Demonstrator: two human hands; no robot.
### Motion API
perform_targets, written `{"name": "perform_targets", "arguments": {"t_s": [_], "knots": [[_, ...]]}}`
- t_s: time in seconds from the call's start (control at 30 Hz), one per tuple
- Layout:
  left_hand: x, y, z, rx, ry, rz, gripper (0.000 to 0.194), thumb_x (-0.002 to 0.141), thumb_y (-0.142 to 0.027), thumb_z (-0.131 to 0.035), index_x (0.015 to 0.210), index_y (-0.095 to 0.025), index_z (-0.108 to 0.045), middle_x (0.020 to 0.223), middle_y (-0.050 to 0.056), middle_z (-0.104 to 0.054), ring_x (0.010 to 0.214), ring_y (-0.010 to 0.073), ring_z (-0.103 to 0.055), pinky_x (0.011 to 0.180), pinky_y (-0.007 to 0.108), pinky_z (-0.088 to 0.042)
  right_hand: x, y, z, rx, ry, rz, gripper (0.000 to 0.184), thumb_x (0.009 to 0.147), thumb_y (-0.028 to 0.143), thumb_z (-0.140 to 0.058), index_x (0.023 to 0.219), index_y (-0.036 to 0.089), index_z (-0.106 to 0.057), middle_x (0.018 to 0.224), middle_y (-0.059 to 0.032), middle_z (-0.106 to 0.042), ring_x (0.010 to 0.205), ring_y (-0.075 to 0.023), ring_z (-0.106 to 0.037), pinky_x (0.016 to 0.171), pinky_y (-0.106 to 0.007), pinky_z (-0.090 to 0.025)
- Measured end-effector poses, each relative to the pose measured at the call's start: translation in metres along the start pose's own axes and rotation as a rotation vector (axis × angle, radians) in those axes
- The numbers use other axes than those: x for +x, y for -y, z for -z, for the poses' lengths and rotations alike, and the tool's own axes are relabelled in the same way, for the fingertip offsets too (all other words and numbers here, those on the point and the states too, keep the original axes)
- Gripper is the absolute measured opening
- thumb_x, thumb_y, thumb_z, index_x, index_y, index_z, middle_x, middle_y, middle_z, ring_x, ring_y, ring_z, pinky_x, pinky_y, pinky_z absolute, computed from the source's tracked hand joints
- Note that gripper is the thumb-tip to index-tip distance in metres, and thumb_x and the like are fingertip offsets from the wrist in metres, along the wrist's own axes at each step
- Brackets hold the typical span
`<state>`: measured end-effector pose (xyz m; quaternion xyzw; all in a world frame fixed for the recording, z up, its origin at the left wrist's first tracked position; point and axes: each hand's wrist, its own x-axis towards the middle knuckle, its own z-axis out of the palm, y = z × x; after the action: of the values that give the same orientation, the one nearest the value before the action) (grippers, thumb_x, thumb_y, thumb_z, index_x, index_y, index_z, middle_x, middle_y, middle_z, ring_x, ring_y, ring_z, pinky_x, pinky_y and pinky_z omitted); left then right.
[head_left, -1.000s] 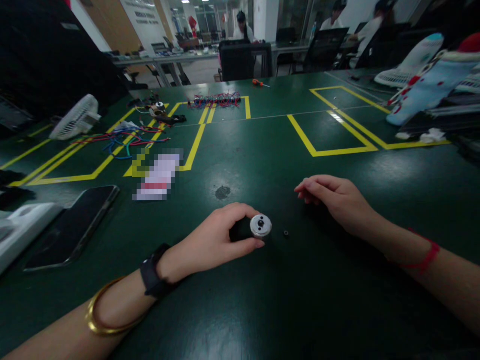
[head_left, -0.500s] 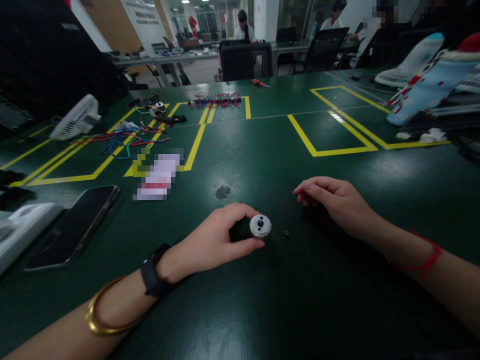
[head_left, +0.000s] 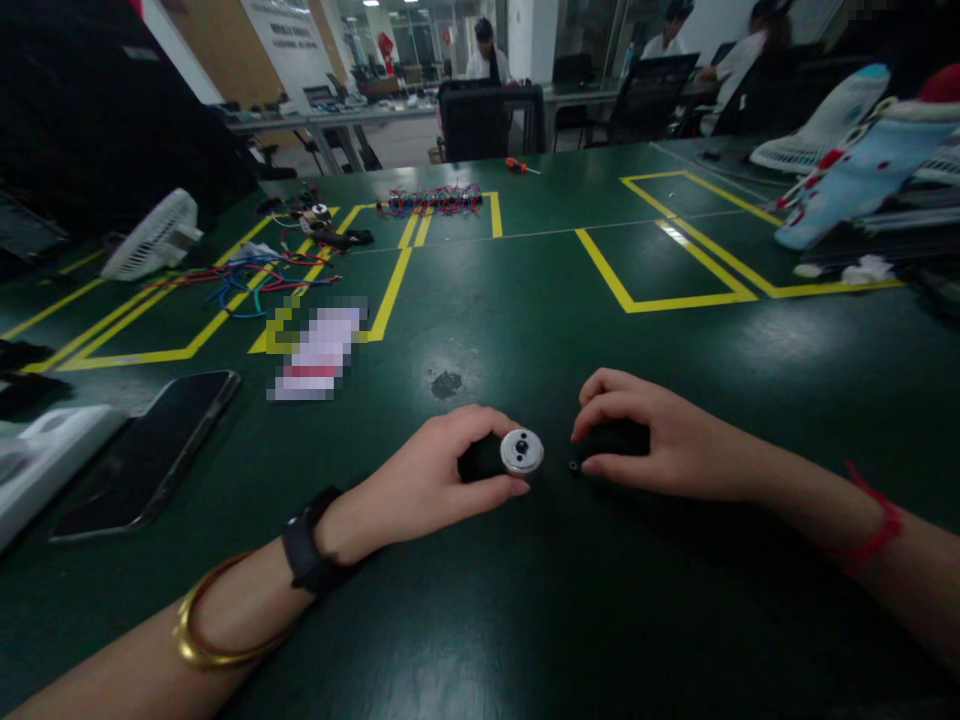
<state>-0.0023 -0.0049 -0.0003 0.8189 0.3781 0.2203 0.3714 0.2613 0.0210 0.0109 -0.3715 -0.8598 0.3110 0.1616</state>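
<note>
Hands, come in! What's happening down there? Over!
Left hand holding round silver metal cylinder. Right hand open beside tiny round black part, contact unclear. Black rectangular phone lies aside, out of the way.

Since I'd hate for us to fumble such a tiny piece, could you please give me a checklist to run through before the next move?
1. Round metal part held by the left hand: ok, it sits between thumb and fingers.
2. Its top face in sight: ok, turned up towards the camera.
3. Small black part near the right hand: ok, right by the thumb tip.
4. Small black part gripped: not ok, the right fingers are open.
5. Right thumb touching it: cannot tell.
6. Phone clear of both hands: ok, it lies apart.
</note>
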Motion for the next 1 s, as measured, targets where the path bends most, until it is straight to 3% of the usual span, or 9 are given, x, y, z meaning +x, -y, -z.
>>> {"name": "perform_targets", "arguments": {"t_s": [0.2,0.37,0.43,0.57,0.73,1.0], "knots": [[0.0,0.0,0.0,0.003,0.002,0.002,0.027,0.083,-0.03,-0.069,0.106,-0.02,-0.059,0.105,0.003,-0.064,0.095,0.0183,-0.06,0.084,0.029,-0.045,-0.001,0.007,-0.014,-0.163,-0.035,0.066,0.012,0.082,0.029,-0.065,0.09,0.022,-0.069,0.099,-0.0059,-0.055,0.089,-0.0202,-0.056,0.078,-0.037,-0.046],[0.0,0.0,0.0,0.009,0.0,-0.01,0.026,0.084,-0.031,-0.069,0.105,-0.02,-0.059,0.104,0.003,-0.064,0.094,0.0186,-0.06,0.084,0.029,-0.045,0.007,0.019,-0.022,-0.027,-0.34,0.119,0.012,0.084,0.026,-0.064,0.094,0.022,-0.068,0.098,-0.0055,-0.056,0.091,-0.019,-0.057,0.079,-0.034,-0.047],[0.0,0.001,-0.001,0.021,-0.004,-0.016,0.025,0.084,-0.032,-0.069,0.104,-0.02,-0.059,0.102,0.002,-0.064,0.092,0.0182,-0.06,0.082,0.029,-0.045,0.01,0.028,-0.024,-0.01,-0.403,0.139,0.013,0.084,0.027,-0.065,0.096,0.022,-0.068,0.098,-0.0056,-0.058,0.092,-0.0196,-0.058,0.08,-0.034,-0.047],[0.0,0.002,-0.002,0.061,-0.013,-0.007,0.025,0.083,-0.034,-0.068,0.101,-0.019,-0.059,0.094,0.001,-0.064,0.084,0.0177,-0.059,0.075,0.028,-0.045,0.013,0.041,-0.028,-0.02,-0.362,0.154,0.015,0.085,0.029,-0.065,0.098,0.023,-0.07,0.1,-0.006,-0.061,0.094,-0.0207,-0.059,0.08,-0.036,-0.046],[0.0,0.002,-0.002,0.066,-0.006,-0.011,0.027,0.084,-0.035,-0.067,0.104,-0.019,-0.059,0.099,0.003,-0.064,0.088,0.019,-0.059,0.077,0.029,-0.045,0.012,0.044,-0.03,-0.03,-0.307,0.156,0.015,0.086,0.029,-0.063,0.098,0.024,-0.071,0.1,-0.0055,-0.063,0.095,-0.0207,-0.059,0.082,-0.037,-0.044],[0.0,0.0,-0.001,0.009,-0.003,-0.009,0.026,0.083,-0.032,-0.069,0.105,-0.02,-0.059,0.103,0.002,-0.065,0.093,0.0187,-0.06,0.084,0.029,-0.046,0.006,0.031,-0.017,0.211,-0.349,0.006,0.015,0.089,0.032,-0.059,0.088,0.022,-0.07,0.098,-0.0047,-0.063,0.091,-0.0187,-0.06,0.081,-0.033,-0.047]]}}
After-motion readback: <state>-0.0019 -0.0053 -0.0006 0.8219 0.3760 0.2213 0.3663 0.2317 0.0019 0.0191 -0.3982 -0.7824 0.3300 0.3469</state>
